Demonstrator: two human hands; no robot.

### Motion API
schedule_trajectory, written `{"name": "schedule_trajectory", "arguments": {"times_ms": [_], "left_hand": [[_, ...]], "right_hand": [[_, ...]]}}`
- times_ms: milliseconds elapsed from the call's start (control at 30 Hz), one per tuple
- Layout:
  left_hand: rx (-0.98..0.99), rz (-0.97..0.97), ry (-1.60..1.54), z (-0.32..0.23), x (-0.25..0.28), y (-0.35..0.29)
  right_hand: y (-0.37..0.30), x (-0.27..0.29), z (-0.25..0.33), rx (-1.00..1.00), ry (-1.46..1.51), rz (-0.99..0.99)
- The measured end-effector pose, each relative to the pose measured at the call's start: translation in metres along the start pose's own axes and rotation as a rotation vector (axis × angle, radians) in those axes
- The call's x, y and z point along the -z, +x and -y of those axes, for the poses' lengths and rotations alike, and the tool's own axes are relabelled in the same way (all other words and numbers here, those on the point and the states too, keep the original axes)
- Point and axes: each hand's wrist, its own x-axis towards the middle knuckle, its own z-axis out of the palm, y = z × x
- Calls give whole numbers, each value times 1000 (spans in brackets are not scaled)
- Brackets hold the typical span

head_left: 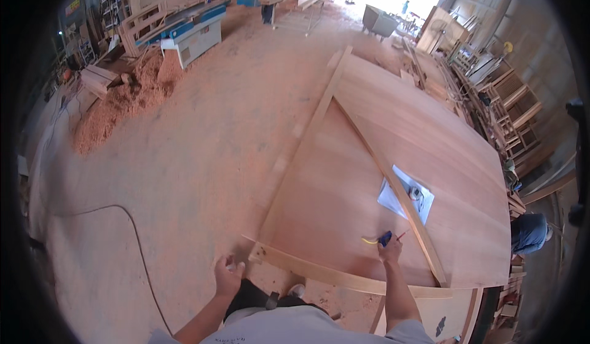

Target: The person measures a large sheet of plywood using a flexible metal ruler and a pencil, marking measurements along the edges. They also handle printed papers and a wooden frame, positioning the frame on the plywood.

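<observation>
Sawdust heap (pixel 120 119) lies well left of the surface (pixel 344 184); the left hand (pixel 228 275) is positioned just off the near-left corner of the surface, fingers curled, contents indeterminable. Over the near part of the surface, the right hand (pixel 389 253) is closed around a blue tape measure (pixel 385 239), yellow blade (pixel 369 241) projecting left and thin red stick (pixel 402 235) right. Diagonally across the surface, a wooden strip (pixel 424 245) overlies white papers (pixel 388 199) carrying a small device (pixel 415 194).

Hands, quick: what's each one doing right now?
Left hand: loosely curled; can't tell if it holds anything.
Right hand: closed, holding a blue tape measure and a thin red stick.
</observation>
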Motion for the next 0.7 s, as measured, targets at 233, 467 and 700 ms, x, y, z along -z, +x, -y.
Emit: {"name": "schedule_trajectory", "arguments": {"times_ms": [233,467,700], "left_hand": [[-84,268,-280,-48,56,66],[75,629,-607,-49,158,195],[515,738,-766,-23,217,284]], "right_hand": [[-60,55,242,263,555,-5],[-184,37,541,689,386,249],[-189,11,646,708,430,579]]}}
